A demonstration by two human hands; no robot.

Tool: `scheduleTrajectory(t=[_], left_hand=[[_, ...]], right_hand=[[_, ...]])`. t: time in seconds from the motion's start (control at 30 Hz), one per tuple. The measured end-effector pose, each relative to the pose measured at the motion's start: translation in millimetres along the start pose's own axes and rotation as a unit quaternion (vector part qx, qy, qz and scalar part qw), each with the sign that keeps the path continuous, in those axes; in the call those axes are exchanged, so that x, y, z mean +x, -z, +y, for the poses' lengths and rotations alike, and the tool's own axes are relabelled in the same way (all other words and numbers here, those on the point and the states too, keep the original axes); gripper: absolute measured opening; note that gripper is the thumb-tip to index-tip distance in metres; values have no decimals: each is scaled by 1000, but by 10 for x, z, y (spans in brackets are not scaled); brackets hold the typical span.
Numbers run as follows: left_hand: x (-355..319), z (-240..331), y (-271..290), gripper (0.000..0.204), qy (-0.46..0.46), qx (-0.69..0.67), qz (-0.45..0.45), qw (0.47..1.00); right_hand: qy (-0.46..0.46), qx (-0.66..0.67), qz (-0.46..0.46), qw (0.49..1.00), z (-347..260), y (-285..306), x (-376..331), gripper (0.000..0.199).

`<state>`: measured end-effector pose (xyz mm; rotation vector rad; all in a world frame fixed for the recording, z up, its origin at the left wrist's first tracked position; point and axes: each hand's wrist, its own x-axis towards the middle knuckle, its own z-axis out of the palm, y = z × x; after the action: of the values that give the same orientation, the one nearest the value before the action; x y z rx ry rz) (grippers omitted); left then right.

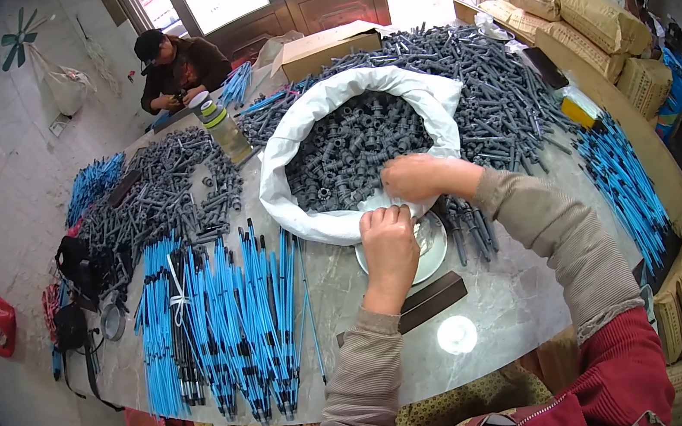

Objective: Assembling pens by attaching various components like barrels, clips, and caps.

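A white woven bag with a rolled-down rim stands on the table, filled with small dark grey ribbed plastic fittings. My right hand lies over the bag's near right rim, its fingers curled at the edge of the fittings. Close beside it, my left hand is closed at the near rim, knuckles up. What either hand holds is hidden beneath the fingers. Under my hands a pale plate shows partly, with clear plastic film on it. A dark bar lies just nearer than the plate.
Bundled blue rods lie to the left, more blue rods to the right. Grey plastic stakes are heaped behind the bag. A bottle and an open carton stand farther back. Another person sits at the far left.
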<state>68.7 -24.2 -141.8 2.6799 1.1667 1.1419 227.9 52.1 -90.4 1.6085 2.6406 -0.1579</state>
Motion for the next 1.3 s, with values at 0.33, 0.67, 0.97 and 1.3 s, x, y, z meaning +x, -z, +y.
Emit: scheduleTrajectory(t=[0.33, 0.67, 0.97, 1.3], left_hand=[[-26, 41, 51, 20, -5, -31, 7, 999], [-32, 5, 49, 23, 1, -24, 12, 1000], [-23, 31, 45, 22, 0, -36, 26, 999], [-32, 28, 49, 22, 5, -40, 25, 999]], right_hand=[[-5, 184, 141, 973, 816, 395, 596, 36], [-37, -96, 111, 988, 474, -25, 625, 30], [-29, -256, 93, 962, 486, -137, 612, 33], [55, -110, 196, 973, 543, 464, 338, 36]])
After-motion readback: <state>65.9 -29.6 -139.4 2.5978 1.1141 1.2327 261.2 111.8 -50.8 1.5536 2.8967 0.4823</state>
